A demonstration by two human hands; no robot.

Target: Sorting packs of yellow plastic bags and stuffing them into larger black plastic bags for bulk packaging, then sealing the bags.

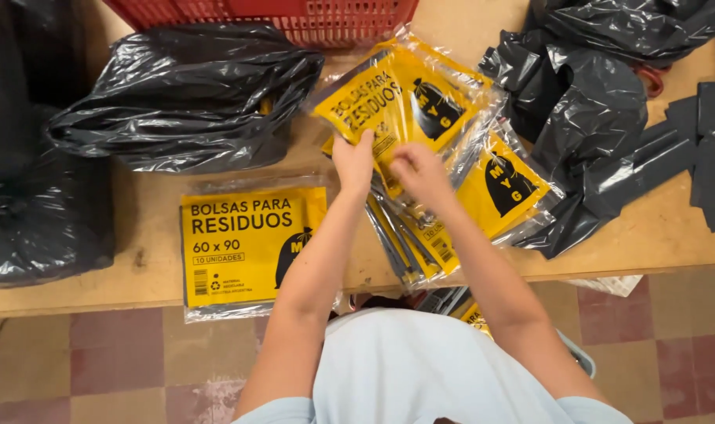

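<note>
head view: left hand [354,161], right hand [420,174] fingers apparently pinching yellow packet stack [420,110]; black bags [186,98] beside, red basket [294,16] behind.

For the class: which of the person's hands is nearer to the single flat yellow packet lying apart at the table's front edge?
Left. The left hand grips the fanned packets just up and right of the single flat yellow packet; the right hand lies farther right.

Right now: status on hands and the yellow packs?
Left hand and right hand both gripping top yellow pack. Fanned pile underneath. Single pack flat at left. Black bags crowd both sides.
</note>
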